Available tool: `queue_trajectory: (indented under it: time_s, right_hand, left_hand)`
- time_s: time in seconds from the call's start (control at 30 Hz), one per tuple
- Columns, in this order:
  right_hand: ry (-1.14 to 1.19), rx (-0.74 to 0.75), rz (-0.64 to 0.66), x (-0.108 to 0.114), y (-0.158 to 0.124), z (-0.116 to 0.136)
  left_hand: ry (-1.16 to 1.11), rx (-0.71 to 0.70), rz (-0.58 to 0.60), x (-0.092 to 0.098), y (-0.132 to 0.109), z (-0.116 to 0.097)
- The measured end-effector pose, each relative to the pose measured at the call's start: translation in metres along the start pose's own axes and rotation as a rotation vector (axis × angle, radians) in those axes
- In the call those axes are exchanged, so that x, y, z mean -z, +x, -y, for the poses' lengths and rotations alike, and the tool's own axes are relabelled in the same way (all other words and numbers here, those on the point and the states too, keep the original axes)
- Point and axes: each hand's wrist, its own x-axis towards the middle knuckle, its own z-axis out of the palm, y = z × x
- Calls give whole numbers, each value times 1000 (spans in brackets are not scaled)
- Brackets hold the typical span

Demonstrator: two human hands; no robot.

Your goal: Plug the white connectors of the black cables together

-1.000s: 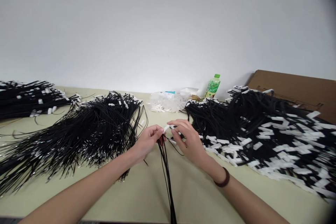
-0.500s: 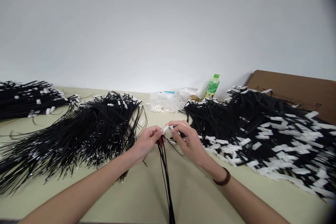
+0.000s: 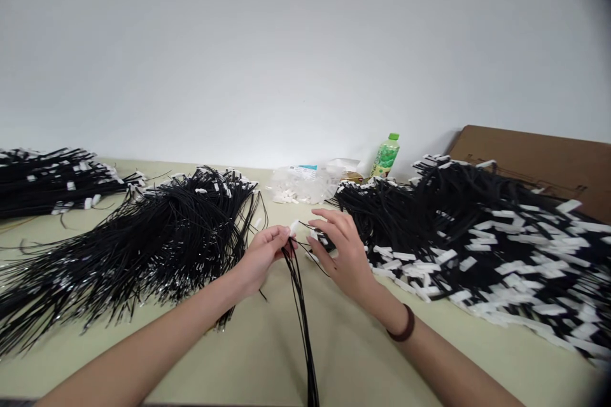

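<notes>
My left hand is closed, thumb pinched against its fingers, on a bundle of thin black cables that hangs down over the table's front edge. A small white connector pokes up from that pinch. To its right, my right hand has thumb and fingers spread apart, with a brown band on the wrist. A few loose black wires stretch from the bundle toward its fingertips, and a white end shows near them. I see no firm grip on these.
Left of my hands lies a large heap of black cables, with another pile farther left. A white-tipped cable heap covers the right side. Behind stand a clear plastic bag, a green-capped bottle and brown cardboard.
My right hand has come away from the white connector and its fingers have spread. My left hand has shifted slightly left, still holding the cable bundle.
</notes>
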Motion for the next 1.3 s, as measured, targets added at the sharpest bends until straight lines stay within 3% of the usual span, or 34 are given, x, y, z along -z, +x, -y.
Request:
queue_trajectory:
  time_s: [0.3, 0.57, 0.93, 1.3]
  right_hand:
    - [-141, 107, 49, 1, -1, -2]
    - [-188, 131, 4, -1, -4, -6]
    - [-201, 351, 49, 3, -2, 3]
    - [-157, 359, 37, 1, -2, 2]
  left_hand:
    - [-74, 38, -11, 4, 3, 0]
    - [-114, 73, 11, 4, 2, 0]
    - [-154, 88, 83, 1, -1, 1]
    - [-175, 65, 82, 1, 1, 4]
